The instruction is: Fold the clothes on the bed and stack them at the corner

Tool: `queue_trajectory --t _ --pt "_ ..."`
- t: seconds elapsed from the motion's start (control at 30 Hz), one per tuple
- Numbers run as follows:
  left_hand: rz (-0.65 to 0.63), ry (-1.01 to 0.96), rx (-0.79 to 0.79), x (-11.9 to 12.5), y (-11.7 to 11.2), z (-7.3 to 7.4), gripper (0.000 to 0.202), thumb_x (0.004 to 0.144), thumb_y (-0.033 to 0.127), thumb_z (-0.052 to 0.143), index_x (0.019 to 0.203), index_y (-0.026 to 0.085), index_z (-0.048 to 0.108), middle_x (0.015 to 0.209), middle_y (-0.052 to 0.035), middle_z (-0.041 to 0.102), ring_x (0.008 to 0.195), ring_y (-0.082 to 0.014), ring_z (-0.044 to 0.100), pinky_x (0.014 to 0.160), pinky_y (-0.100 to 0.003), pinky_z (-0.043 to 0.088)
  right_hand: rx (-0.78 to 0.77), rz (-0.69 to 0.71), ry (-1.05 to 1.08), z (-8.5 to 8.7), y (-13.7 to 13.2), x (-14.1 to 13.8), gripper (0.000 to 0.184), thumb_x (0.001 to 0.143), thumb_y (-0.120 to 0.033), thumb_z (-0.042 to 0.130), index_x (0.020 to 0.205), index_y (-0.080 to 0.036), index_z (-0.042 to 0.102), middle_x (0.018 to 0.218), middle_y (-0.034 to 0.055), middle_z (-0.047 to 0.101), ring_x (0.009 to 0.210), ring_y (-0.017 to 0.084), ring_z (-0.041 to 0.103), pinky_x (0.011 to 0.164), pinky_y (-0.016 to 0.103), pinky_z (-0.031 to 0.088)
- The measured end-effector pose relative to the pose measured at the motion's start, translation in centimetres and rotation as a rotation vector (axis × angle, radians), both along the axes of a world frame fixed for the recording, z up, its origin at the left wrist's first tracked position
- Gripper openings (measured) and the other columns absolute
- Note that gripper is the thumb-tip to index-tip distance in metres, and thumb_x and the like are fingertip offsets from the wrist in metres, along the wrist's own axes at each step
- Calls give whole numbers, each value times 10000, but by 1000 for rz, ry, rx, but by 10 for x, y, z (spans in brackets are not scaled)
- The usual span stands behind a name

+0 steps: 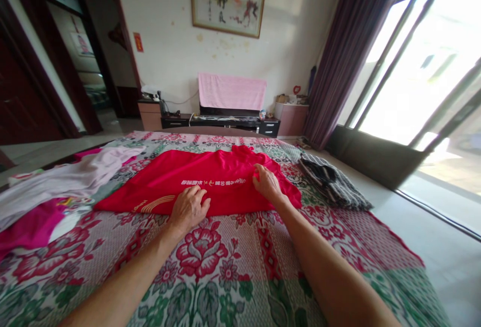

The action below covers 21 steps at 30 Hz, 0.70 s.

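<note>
A red shirt (221, 167) with white lettering and yellow curved stripes lies spread sideways in front of me, partly folded, with its collar on the far side. My left hand (190, 206) rests on the shirt's near edge, thumb apart from the loosely bent fingers. Farther right, my right hand (267, 182) touches the cloth beside the end of the lettering. Its fingers are bent, with a gap between thumb and forefinger. Wrinkles run through the fabric near the collar.
A flowered cover (203, 252) lies under the shirt. At the left is a heap of pale and magenta clothes (75, 172); at the right lies a dark striped garment (334, 182). Beyond stands a low cabinet (176, 122) with a pink cloth (231, 90) draped above it.
</note>
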<state>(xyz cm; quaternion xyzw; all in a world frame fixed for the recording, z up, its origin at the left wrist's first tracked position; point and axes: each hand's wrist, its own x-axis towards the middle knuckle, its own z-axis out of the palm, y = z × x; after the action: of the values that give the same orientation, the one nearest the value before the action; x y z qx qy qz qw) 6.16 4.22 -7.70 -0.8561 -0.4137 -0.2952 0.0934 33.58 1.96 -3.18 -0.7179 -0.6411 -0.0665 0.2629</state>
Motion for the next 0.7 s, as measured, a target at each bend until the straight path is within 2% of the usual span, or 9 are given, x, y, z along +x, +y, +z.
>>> queue_trajectory --t 0.07,0.17,0.3,0.37,0.47,0.53,0.7 --pt "1 7 -6 0 1 -1 244 861 308 503 970 172 674 943 -100 660 924 -234 610 877 -364 483 31 -26 23 -1 0 6 444 844 -183 480 1286 -167 519 1197 95 638 1035 188 590 883 249 417" --pt "5 10 -3 0 1 -1 252 861 311 503 985 173 673 947 -97 662 914 -236 613 873 -364 485 12 -119 37 4 -3 20 380 849 -193 457 1199 -184 606 1152 84 661 1037 189 596 901 252 413" --pt "7 5 9 0 1 -1 258 863 309 499 985 166 675 958 -100 666 933 -243 613 873 -369 489 -123 -326 38 10 -11 42 369 818 -210 474 1129 -171 668 1100 120 680 1030 215 615 875 266 427" --pt "4 2 15 0 1 -1 251 860 307 501 981 172 675 953 -98 668 925 -241 614 868 -369 492 -212 -385 45 11 -16 51 345 804 -223 486 1066 -166 703 1072 139 691 1012 230 630 837 270 444" --pt "2 1 21 0 2 -2 251 857 309 503 981 176 676 952 -98 669 908 -238 616 858 -368 494 -323 -410 55 13 -24 59 296 799 -236 492 936 -167 746 978 143 718 956 239 656 779 269 460" --pt "8 4 31 0 3 -4 262 857 318 501 982 169 677 973 -107 668 911 -242 616 852 -368 494 -353 -415 62 16 -30 61 295 809 -254 492 912 -169 755 948 144 726 933 243 664 755 270 465" --pt "19 11 57 -1 5 -7 264 855 332 498 973 176 675 953 -94 673 881 -237 623 839 -354 492 -293 -469 82 21 -50 63 319 828 -290 478 941 -187 759 969 146 725 937 248 664 745 280 464"
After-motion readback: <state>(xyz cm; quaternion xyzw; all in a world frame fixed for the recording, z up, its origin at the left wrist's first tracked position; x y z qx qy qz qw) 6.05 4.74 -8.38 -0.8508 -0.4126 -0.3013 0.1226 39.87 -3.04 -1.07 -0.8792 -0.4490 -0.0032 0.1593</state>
